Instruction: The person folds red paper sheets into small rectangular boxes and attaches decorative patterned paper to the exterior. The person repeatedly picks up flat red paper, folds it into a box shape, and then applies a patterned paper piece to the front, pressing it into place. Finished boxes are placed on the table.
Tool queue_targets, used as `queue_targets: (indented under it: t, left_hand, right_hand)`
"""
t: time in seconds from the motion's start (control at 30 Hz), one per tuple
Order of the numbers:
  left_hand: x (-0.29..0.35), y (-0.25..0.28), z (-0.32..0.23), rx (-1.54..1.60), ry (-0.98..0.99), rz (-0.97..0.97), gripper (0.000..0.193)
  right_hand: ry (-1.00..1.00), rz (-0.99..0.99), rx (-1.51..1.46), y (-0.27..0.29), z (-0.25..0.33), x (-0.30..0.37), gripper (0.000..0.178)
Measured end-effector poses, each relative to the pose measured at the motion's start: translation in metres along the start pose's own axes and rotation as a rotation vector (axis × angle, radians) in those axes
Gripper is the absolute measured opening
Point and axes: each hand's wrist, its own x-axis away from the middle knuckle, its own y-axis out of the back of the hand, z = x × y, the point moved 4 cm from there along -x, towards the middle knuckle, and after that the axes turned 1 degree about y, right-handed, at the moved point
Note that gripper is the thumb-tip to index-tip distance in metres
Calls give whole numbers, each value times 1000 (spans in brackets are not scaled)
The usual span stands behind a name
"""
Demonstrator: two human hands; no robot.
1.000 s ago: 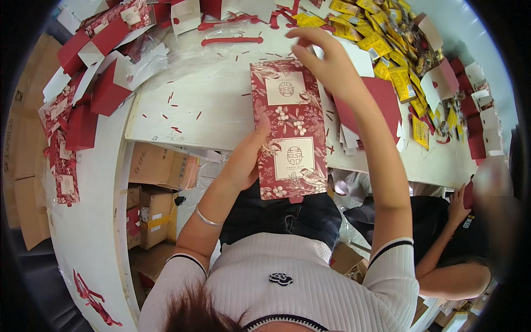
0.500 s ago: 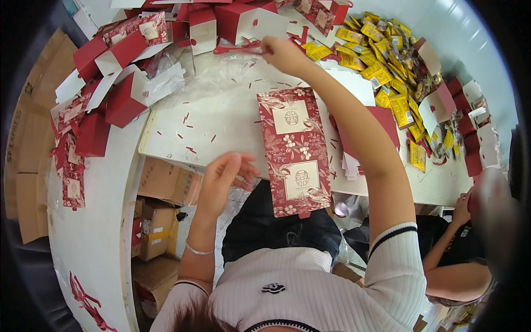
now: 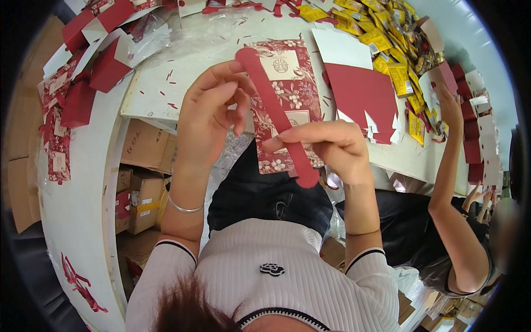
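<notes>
A long red card strip with rounded, notched ends slants in front of me, its upper end to the left. My right hand pinches its lower part between thumb and fingers. At the upper end, my left hand has curled fingers, with fingertips on the strip's edge. Behind the strip, a red floral printed card sleeve with cream square panels lies flat, its near end jutting past the table edge over my lap. The strip and my right hand cover part of it.
Flat red-and-white boxes lie right of the sleeve, beside a heap of yellow packets. Folded red boxes crowd the left. Cardboard cartons sit beneath the table. A co-worker's arm reaches over the table at right.
My right hand has come back from the far side of the table with the red strip. My left hand has risen to the strip's upper end. The co-worker's arm has reached forward.
</notes>
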Motion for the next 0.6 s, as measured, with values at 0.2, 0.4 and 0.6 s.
queue_targets:
  t: [0.2, 0.4, 0.6]
  left_hand:
    - [2, -13, 4, -282, 36, 9, 24]
    - [21, -19, 20, -193, -16, 96, 21]
    - [32, -33, 29, 86, 82, 29, 44]
  right_hand:
    - [130, 127, -14, 1, -8, 21, 17]
    - [443, -324, 108, 0, 0, 24, 2]
    - [276, -391, 413, -4, -10, 24, 10]
